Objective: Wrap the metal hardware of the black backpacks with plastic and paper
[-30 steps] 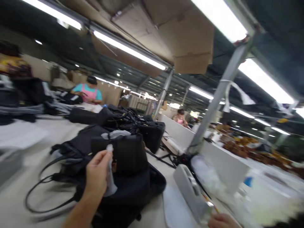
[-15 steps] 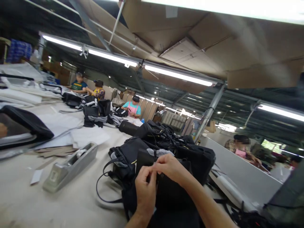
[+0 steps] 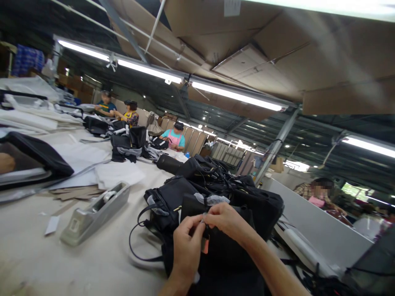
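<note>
A black bag point(image 3: 228, 255) lies in front of me at the lower middle, with grey wrapping point(image 3: 212, 200) near its top. My left hand point(image 3: 187, 242) and my right hand point(image 3: 224, 220) meet over it, fingertips pinched together on a small greyish piece point(image 3: 203, 218) too small to make out. Just below the fingertips a small orange-pink tag point(image 3: 205, 245) shows against the black fabric. More black bags point(image 3: 169, 193) with loop straps are piled behind and to the left of my hands.
A grey tape dispenser point(image 3: 95, 213) stands on the pale table point(image 3: 92, 271) left of the bags. Brown card pieces point(image 3: 77, 192) and white sheets point(image 3: 119, 174) lie beyond. Another person's hand point(image 3: 6, 163) is at the left edge; several people work farther back.
My fingertips have drawn slightly apart, showing the small greyish piece between them. The orange-pink tag below them now shows more clearly. The view has shifted a little.
</note>
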### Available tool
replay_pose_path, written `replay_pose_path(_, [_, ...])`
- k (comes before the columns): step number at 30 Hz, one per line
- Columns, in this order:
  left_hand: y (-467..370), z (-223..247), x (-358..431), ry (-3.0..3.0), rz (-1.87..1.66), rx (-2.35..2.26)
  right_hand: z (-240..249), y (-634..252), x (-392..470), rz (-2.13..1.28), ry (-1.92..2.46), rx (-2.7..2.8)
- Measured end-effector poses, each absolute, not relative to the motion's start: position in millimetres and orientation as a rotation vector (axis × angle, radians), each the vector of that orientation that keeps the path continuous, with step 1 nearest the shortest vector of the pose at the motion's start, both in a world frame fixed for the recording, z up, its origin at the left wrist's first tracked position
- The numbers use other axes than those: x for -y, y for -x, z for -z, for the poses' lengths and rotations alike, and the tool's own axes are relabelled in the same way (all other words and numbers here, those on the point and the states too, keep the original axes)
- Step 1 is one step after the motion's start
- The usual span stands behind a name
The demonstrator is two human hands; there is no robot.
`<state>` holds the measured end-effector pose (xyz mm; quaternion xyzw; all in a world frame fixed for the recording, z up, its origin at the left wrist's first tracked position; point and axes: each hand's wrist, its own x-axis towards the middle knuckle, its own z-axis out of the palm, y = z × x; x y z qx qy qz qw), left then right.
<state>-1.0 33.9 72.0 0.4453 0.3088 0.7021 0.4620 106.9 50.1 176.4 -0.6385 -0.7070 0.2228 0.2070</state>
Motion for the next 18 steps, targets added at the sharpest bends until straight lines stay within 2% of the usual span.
replay_pose_path(3, [7, -74, -39, -0.804, -1.488, -0.609, -173, -110, -42, -0.796, 1.742, 1.898])
replay_pose_path(7, [9, -72, -42, -0.689, -1.38, -0.519, -162, -109, -38, -0.863, 1.678, 1.759])
replay_pose_path(15, [6, -68, -44, -0.569, -1.564, -0.529, -129, -102, -47, -0.73, 1.412, 1.587])
replay_pose_path(18, [6, -70, -45, -0.541, -1.607, -0.55, -126, -98, -45, -0.859, 1.377, 1.515])
